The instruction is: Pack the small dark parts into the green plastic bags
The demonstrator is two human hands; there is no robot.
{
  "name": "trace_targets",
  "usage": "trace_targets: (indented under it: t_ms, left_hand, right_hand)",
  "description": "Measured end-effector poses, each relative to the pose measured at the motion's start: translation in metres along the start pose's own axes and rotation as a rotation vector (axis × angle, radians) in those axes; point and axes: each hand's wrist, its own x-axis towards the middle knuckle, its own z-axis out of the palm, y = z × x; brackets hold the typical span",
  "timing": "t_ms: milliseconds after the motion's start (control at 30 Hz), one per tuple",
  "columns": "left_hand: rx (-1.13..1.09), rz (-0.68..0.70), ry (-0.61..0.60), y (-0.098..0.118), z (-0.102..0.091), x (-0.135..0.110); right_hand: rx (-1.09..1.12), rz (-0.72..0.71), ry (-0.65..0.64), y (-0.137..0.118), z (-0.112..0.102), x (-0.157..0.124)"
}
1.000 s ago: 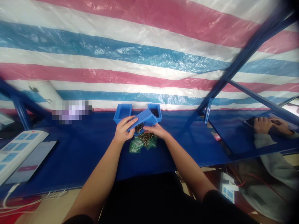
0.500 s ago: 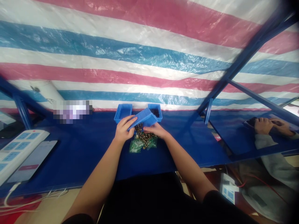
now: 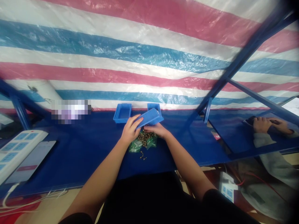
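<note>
Left hand [image 3: 129, 132] curled round one side of blue bin [image 3: 148, 117], tipped over above worktop [image 3: 189, 146]. Right hand [image 3: 157, 129] at its underside; fingers partly hidden, can't tell how closed. Small metal parts [image 3: 145, 140] heaped below on green packets [image 3: 134, 147].

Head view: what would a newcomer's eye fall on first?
Probably the red, white and blue striped sheet filling the upper half. Then, at centre, the tilted blue bin in the left hand, the right hand at its lower edge, above small brass-coloured parts heaped over green packets.
</note>
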Motion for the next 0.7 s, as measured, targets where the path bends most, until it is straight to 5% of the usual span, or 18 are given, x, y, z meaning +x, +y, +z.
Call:
trace_targets:
  t_ms: [500, 700]
  left_hand:
    - [0.028, 0.021, 0.041, -0.001, 0.001, 0.000]
    - [0.088, -0.138, 0.199, -0.001, 0.004, -0.002]
  right_hand:
    - [0.119, 0.029, -0.018, 0.008, -0.001, 0.008]
    - [-0.007, 0.037, -0.113, -0.002, 0.000, 0.004]
